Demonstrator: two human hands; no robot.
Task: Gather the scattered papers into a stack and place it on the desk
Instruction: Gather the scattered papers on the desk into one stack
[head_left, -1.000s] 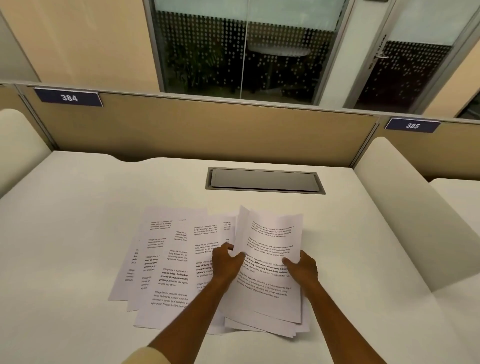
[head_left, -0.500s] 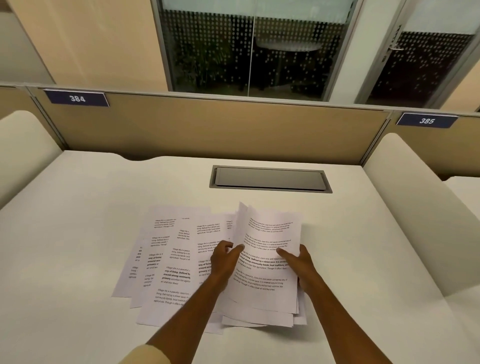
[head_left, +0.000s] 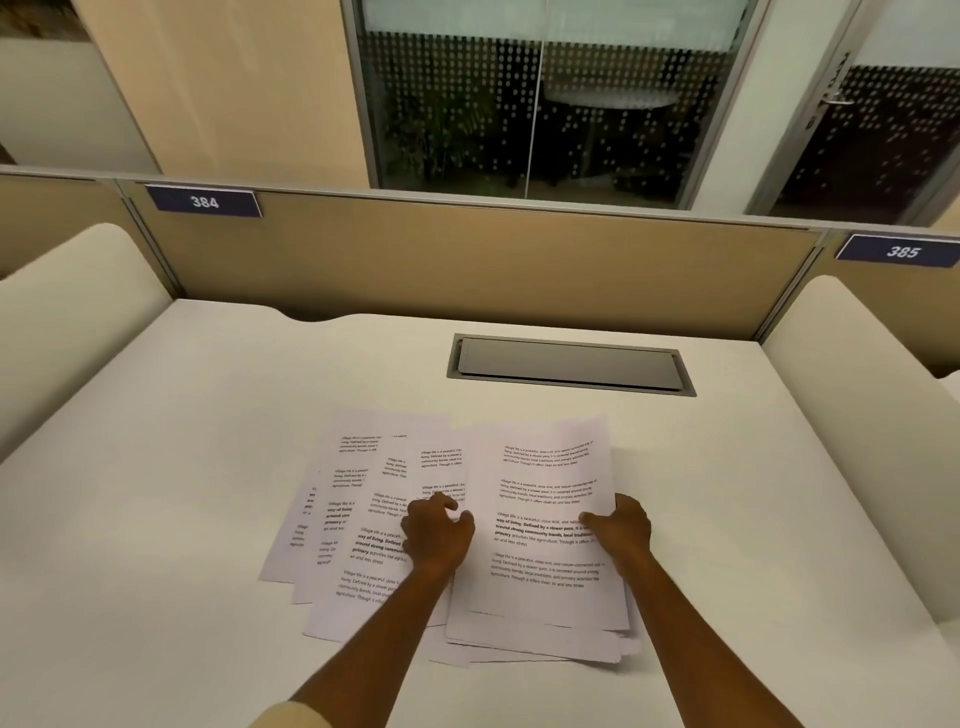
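bench: white top (head_left: 156, 467), tan divider behind, grey cable hatch (head_left: 569, 364) near the back edge
loose papers (head_left: 358, 509): fanned and overlapping, left of centre, flat on bench
stack (head_left: 545, 525): partly squared pile, right of the loose sheets, overlapping them
left hand (head_left: 439, 535): fingers curled on the stack's left edge; can't tell if it's actually gripping
right hand (head_left: 621, 527): pinching stack's right edge, thumb on top sheet

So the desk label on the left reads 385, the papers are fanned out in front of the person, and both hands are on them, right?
Not quite. The head view shows the left label reading 384; 385 is the right label. The rest holds: left hand and right hand are on the fanned papers.
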